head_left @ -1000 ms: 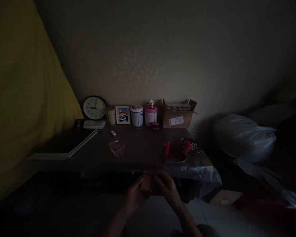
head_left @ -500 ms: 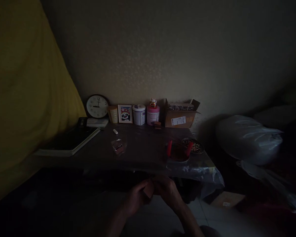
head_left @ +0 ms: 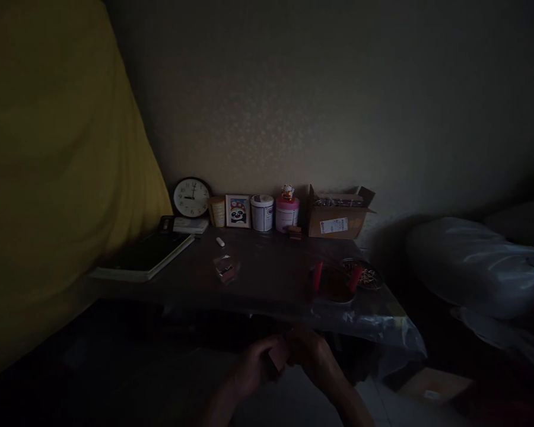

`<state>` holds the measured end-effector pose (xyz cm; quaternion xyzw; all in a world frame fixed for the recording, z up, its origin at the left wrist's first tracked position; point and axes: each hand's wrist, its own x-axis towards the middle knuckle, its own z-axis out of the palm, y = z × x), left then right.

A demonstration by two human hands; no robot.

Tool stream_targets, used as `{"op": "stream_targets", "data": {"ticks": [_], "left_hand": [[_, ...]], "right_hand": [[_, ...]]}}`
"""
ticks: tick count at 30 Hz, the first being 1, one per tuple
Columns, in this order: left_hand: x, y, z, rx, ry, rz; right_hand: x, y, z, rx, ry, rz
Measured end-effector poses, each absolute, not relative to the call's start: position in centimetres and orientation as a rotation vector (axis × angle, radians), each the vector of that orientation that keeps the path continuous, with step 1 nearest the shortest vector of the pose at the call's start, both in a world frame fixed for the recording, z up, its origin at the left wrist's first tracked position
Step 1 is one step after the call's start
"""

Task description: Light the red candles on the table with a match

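Gripping a small brown block (head_left: 279, 354), the left hand (head_left: 250, 369) holds it in front of the bench's (head_left: 267, 261) near edge, the visible face tilted with one corner pointing down toward the person. The right hand (head_left: 315, 357) curls its fingers beside the block's right side, too dark to tell whether they grip, and which way the long axis runs is unclear because fingers cover part. Beyond them on the bench are a packet (head_left: 225, 271) and two red cylinders (head_left: 317, 277).
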<state>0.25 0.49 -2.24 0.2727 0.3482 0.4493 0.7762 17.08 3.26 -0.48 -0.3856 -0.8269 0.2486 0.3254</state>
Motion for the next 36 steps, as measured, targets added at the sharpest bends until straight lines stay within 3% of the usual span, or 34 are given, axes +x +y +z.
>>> {"op": "stream_targets", "data": {"ticks": [15, 22, 36], "left_hand": [[0.1, 0.5, -2.2, 0.684, 0.817, 0.913], [0.0, 0.1, -1.4, 0.663, 0.804, 0.91], [0.0, 0.8, -2.4, 0.523, 0.75, 1.085]], "right_hand": [[17.1, 2.9, 0.0, -1.041, -2.169, 0.793], [17.2, 2.6, 0.6, -1.018, -2.174, 0.623], [18.1, 3.3, 0.2, -1.145, -1.987, 0.724]]}}
